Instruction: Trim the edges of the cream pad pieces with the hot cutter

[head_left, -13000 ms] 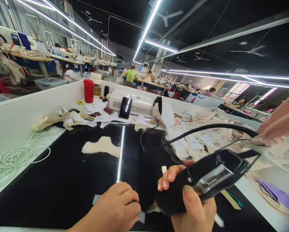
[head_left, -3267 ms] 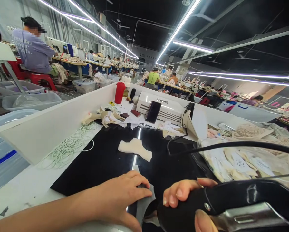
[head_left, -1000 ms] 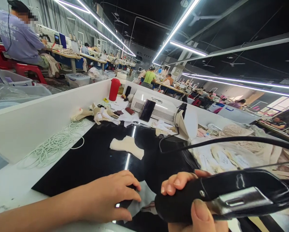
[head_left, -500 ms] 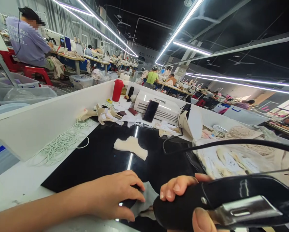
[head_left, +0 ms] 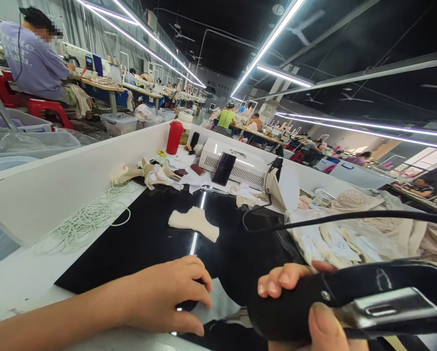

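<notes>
Sitting at far left on a red stool, a co-worker in a purple shirt leans toward a sewing table, with clear plastic bins on the floor nearby. A low white wall comes next, and along its inner side lies a tangled heap of pale green cord. Past the cord, toward the back, beige and white scraps sit in a loose pile near the edge of a black mat.

From the lower left, the person's left forearm reaches in over the mat. The left hand is arched, its thumb well apart from the bent fingers, at the near edge of a grey piece; whether the fingertips press on it, I cannot tell. Behind the hand stands a red cup, and a cream piece lies flat on the mat.

Further right, a phone leans against a white box. In front, the right hand is wrapped around a thick black tool with a metal lever, its left end beside the grey piece. A black cable arches above it, crossing a clear bag of pale pieces at far right.
</notes>
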`<state>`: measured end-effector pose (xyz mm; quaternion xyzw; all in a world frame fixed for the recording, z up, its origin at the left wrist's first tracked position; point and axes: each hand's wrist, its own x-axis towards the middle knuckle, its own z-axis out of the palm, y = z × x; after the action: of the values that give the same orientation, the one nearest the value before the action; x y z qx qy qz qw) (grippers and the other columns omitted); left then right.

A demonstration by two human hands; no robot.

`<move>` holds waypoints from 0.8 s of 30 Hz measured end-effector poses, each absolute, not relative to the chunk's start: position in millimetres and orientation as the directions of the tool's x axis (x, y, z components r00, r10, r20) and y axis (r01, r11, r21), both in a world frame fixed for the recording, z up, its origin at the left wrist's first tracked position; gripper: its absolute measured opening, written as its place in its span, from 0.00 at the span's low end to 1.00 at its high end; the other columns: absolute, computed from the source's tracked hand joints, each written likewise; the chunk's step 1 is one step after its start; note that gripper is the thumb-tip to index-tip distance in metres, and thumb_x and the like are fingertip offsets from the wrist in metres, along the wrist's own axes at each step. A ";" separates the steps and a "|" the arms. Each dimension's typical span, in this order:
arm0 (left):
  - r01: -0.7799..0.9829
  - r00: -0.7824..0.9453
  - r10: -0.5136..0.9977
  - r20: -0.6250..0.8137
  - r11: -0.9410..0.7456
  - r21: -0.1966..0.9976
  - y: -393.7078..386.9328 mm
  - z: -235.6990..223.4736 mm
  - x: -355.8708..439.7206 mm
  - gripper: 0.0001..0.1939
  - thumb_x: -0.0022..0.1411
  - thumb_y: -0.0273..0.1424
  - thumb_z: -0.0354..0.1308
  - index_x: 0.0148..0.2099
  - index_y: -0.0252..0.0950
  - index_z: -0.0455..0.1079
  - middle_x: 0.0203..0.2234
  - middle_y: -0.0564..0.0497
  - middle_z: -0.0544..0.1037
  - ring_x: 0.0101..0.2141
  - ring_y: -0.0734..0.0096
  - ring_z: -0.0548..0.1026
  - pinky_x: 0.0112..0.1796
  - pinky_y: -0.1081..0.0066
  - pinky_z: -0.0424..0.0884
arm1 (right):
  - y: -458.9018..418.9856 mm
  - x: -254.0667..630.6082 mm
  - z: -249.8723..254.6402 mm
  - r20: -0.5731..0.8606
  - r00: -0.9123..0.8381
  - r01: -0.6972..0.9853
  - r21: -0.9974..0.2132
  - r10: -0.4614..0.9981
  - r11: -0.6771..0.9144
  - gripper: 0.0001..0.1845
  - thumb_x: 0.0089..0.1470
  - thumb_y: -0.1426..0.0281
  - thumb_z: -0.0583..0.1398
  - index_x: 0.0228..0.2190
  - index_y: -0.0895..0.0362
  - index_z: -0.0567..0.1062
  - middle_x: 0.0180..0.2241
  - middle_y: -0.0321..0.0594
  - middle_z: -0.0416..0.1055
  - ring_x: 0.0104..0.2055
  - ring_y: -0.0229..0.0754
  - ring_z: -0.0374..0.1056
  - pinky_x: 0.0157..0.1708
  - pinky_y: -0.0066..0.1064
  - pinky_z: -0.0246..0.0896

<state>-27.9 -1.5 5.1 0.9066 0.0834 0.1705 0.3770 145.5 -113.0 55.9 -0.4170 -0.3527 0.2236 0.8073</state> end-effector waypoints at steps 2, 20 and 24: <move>0.012 0.922 0.279 0.268 -0.714 0.701 -3.7 4.9 -25.6 0.14 0.62 0.32 0.73 0.51 0.43 0.80 0.52 0.45 0.78 0.53 0.56 0.76 0.56 0.61 0.72 | -114.0 162.5 53.7 0.416 0.677 -0.006 -0.822 0.608 0.569 0.20 0.54 0.60 0.70 0.46 0.48 0.73 0.29 0.31 0.71 0.28 0.40 0.67 0.28 0.35 0.71; 0.028 0.970 0.163 0.182 -0.813 0.581 -12.3 -3.7 -19.3 0.24 0.67 0.38 0.68 0.64 0.47 0.72 0.61 0.46 0.74 0.62 0.51 0.69 0.68 0.46 0.54 | -110.1 163.9 42.3 0.486 0.658 0.055 -0.792 0.574 0.608 0.16 0.57 0.66 0.69 0.46 0.49 0.74 0.29 0.32 0.74 0.28 0.39 0.70 0.28 0.35 0.73; 0.023 0.962 0.179 0.206 -0.807 0.590 -12.2 -6.3 -19.6 0.24 0.66 0.38 0.70 0.62 0.47 0.73 0.60 0.46 0.75 0.61 0.51 0.70 0.68 0.48 0.54 | -112.2 162.5 45.1 0.420 0.704 0.027 -0.822 0.573 0.569 0.14 0.58 0.65 0.68 0.46 0.48 0.74 0.29 0.31 0.73 0.29 0.38 0.69 0.30 0.33 0.72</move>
<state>-19.6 -12.2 -6.3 0.9421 0.0536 0.1270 0.3058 162.5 -112.2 45.1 -0.4332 -0.3463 0.1674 0.8151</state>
